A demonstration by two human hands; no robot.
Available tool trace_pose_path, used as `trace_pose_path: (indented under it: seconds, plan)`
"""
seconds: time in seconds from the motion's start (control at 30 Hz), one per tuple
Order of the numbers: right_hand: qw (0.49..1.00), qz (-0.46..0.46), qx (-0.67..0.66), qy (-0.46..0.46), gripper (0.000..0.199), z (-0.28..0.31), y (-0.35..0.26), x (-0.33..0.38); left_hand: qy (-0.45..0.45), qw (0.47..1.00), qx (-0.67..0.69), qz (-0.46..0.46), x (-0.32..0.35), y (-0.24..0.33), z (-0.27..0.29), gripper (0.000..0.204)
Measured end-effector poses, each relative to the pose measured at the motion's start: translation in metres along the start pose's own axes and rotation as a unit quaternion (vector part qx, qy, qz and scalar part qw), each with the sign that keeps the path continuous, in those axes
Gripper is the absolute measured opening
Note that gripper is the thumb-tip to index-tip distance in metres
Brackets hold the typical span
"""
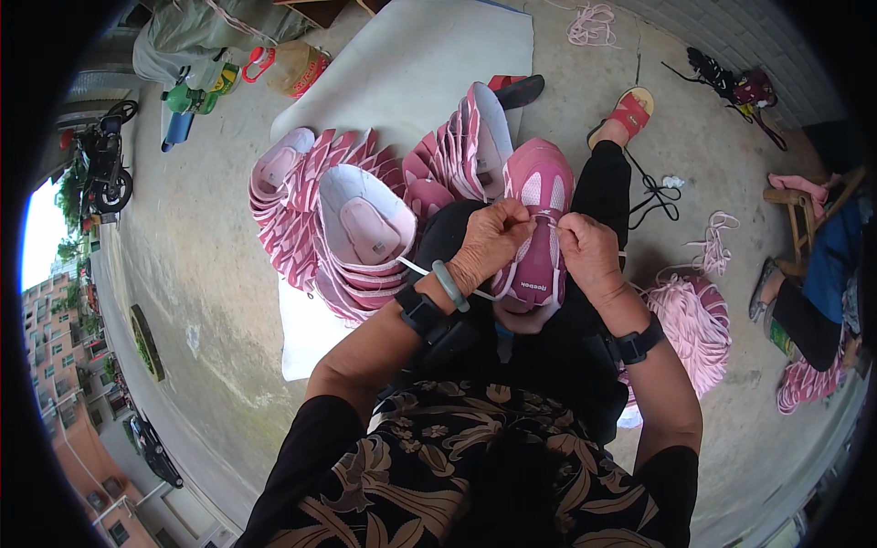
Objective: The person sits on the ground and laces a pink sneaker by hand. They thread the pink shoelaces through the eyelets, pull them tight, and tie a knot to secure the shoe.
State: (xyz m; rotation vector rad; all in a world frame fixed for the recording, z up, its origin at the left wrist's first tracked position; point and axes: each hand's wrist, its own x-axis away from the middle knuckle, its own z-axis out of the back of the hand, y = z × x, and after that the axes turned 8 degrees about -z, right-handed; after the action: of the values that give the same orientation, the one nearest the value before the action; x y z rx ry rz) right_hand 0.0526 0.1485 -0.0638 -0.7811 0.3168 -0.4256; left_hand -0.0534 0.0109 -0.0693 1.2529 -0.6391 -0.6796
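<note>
A pink shoe upper (pixel 539 228) rests on my lap, toe pointing away. My left hand (pixel 489 242) pinches a thin white lace (pixel 416 268) at the shoe's left side; the lace trails off to the left past my wrist. On the shoe's right side, my right hand (pixel 589 256) grips the other end of the lace with closed fingers. Both wrists wear black bands, and the left one also has a pale green bangle.
Stacks of pink shoe uppers (pixel 365 219) lie on a white sheet (pixel 411 55) ahead and to the left. A bundle of pink laces (pixel 699 320) sits at my right. Another person (pixel 822 283) sits on a stool at far right. Bottles (pixel 292 66) stand at the back.
</note>
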Motion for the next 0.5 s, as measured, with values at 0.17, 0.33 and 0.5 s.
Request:
trace_pose_path:
  seconds: [0.17,0.33,0.5]
  plan:
    - [0.996,0.031,0.069,-0.042,0.006,0.001,0.000,-0.005,-0.007,0.985,0.150,0.085,-0.005,-0.006,0.001,0.011]
    - [0.984,0.048,0.124,-0.115,0.003,0.003,0.000,-0.023,-0.010,0.990,0.122,0.073,-0.005,-0.007,0.000,0.015]
    - [0.946,-0.117,-0.103,-0.283,0.007,0.009,0.012,-0.038,-0.035,0.988,0.134,0.073,-0.004,-0.011,0.002,0.019]
